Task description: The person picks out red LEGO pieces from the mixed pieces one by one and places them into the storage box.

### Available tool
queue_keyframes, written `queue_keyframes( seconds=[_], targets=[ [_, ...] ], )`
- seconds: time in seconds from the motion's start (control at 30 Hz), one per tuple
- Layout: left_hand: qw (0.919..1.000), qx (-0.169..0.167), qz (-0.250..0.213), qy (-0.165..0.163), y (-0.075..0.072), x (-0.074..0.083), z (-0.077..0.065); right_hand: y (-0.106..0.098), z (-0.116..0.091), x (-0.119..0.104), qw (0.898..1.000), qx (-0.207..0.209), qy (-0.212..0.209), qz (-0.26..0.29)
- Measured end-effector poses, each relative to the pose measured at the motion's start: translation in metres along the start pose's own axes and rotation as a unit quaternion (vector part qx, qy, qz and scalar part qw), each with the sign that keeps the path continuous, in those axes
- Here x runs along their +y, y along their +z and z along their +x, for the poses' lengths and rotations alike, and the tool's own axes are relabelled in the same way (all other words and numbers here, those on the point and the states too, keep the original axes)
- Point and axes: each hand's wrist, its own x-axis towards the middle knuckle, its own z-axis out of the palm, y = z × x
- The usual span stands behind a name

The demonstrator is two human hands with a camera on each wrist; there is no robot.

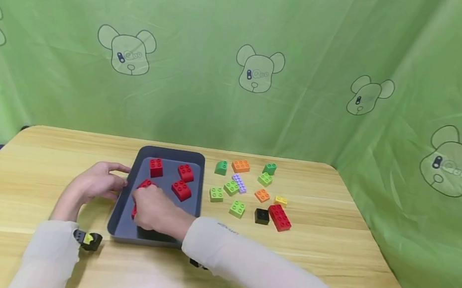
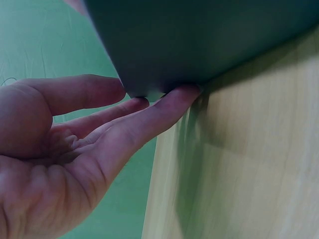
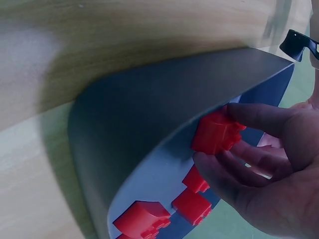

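My right hand (image 1: 159, 210) reaches into a dark grey tray (image 1: 119, 230) and pinches a red toy brick (image 3: 214, 133) between thumb and fingers. The hand hides part of the tray floor in the head view. Further back in the tray lie a red square brick (image 1: 156, 167) and two red curved bricks, one (image 1: 185, 172) behind the other (image 1: 181, 190). At the tray's left side, my left hand (image 1: 100, 181) touches the wall with nearly straight fingers. The left wrist view shows its fingertips (image 2: 187, 92) against the tray's outer wall.
Right of the tray, loose bricks are scattered on the wooden table (image 1: 330, 260): several light green ones (image 1: 237, 208), a purple one (image 1: 239, 183), orange ones (image 1: 241, 166), dark green ones (image 1: 221, 167), a yellow one (image 1: 281, 201), a black one (image 1: 262, 216) and a long red one (image 1: 280, 218). Green curtains surround the table.
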Motion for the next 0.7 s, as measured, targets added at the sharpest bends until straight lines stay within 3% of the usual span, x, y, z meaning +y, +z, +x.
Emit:
queue_keyframes(
  seconds=[0.4,0.7],
  targets=[
    [1.0000,0.001,0.002,0.000,0.0006,-0.0004,0.0000,0.0026,-0.0004,0.0013,1.000,0.003,-0.012,-0.028],
    [1.0000,0.001,0.009,0.003,0.0008,-0.0001,-0.0011,0.0036,-0.0015,0.0020,1.000,-0.011,0.010,-0.004]
  ],
)
